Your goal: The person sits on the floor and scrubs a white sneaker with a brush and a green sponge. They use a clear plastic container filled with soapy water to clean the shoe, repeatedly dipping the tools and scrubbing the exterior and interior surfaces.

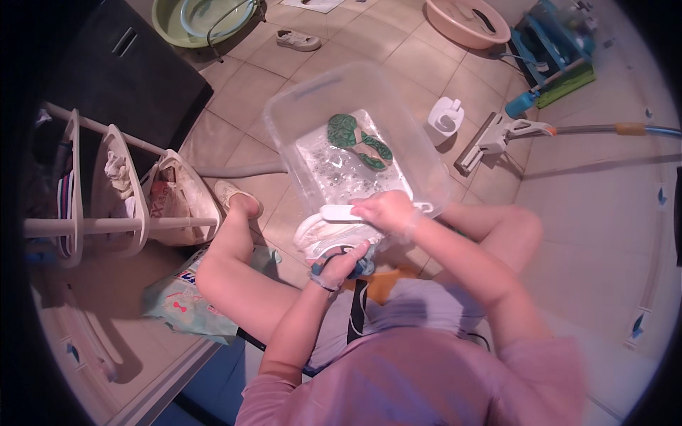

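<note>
My right hand (389, 211) is closed around the handle of a white brush (339, 214), held level over a pale shoe (312, 238). My left hand (342, 268) grips the shoe near its opening, above my lap. Dark blue material shows by the left fingers; I cannot tell what it belongs to. Just beyond my hands stands a clear plastic tub (297, 138) with sudsy water in the bottom. Two green patterned pieces shaped like insoles, one farther (342, 130) and one nearer (375, 153), lie in it.
A white jug (446, 117) and a floor squeegee (490, 145) are right of the tub. Farther back are a pink basin (462, 32), a green basin (167, 25) and another shoe (298, 40). Left stands a laundry rack (142, 213); a teal bag (192, 305) lies below.
</note>
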Demonstrator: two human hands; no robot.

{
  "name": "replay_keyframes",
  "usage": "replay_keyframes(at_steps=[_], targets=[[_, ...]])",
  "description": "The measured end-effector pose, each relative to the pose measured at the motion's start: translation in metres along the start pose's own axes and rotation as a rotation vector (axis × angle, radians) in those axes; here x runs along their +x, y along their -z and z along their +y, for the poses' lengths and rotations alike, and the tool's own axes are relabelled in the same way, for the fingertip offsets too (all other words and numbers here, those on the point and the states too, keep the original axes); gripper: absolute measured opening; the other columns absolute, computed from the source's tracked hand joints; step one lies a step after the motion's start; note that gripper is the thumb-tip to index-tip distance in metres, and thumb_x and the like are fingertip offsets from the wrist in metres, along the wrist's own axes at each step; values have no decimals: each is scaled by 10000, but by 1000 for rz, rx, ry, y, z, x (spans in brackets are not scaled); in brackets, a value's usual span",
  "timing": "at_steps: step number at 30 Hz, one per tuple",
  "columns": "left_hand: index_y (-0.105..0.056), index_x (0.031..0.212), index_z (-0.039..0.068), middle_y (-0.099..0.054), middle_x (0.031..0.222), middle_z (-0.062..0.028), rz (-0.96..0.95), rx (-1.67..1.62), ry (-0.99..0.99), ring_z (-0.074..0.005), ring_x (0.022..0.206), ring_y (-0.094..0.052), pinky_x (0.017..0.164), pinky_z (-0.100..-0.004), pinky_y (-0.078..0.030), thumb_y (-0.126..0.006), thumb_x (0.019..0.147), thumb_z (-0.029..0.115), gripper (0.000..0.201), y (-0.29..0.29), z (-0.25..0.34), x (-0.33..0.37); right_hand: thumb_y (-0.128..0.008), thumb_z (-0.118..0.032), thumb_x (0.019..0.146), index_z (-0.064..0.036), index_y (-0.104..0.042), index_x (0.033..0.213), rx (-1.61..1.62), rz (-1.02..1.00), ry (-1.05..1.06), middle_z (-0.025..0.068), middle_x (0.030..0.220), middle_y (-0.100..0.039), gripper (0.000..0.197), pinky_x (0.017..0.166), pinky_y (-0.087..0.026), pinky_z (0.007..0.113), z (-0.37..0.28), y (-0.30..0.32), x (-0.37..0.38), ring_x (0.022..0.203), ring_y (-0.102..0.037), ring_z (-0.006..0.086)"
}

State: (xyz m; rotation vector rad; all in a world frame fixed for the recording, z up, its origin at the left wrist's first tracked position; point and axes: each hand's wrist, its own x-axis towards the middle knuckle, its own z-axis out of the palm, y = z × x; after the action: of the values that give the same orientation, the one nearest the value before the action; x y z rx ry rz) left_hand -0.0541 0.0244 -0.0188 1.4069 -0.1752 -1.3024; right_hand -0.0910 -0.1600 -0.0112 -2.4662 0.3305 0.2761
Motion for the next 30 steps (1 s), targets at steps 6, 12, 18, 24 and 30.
replay_keyframes(at_steps=[6,12,18,24,30], targets=[[-584,1109,16,-625,994,-38,-51,156,-20,-124,880,-569,778,-259,-452,-589,856,268,357,6,-11,11,-442,-455,874,-263,-658,1036,-217,-38,-33,85,802,-659,332,682,-491,371,61,32,-19,744,-629,275],[-583,1112,20,-620,1017,-39,-43,71,-3,-125,884,-570,781,-267,-457,-611,843,258,360,8,-19,8,-525,-420,838,-257,-680,960,-118,156,364,55,680,-628,256,569,-493,346,-23,-3,25,627,-617,249],[-526,1194,12,-577,1142,-89,-69,178,-8,-174,1046,-523,901,-298,-402,-568,860,249,411,3,-5,1,-436,-455,875,-265,-637,1066,-411,-45,149,78,824,-653,337,676,-501,370,51,37,2,766,-635,247],[-561,1152,12,-596,1096,-61,-86,107,48,-156,980,-542,863,-280,-414,-581,854,298,414,2,-12,8,-433,-458,872,-278,-613,1102,-311,-88,270,84,792,-649,342,672,-495,372,9,23,15,764,-627,260],[-574,1131,4,-611,1067,-67,5,211,-26,-153,939,-563,837,-278,-429,-582,853,335,432,9,-21,5,-414,-482,887,-239,-670,991,-291,15,117,86,782,-651,368,623,-490,368,52,19,-7,691,-620,258]])
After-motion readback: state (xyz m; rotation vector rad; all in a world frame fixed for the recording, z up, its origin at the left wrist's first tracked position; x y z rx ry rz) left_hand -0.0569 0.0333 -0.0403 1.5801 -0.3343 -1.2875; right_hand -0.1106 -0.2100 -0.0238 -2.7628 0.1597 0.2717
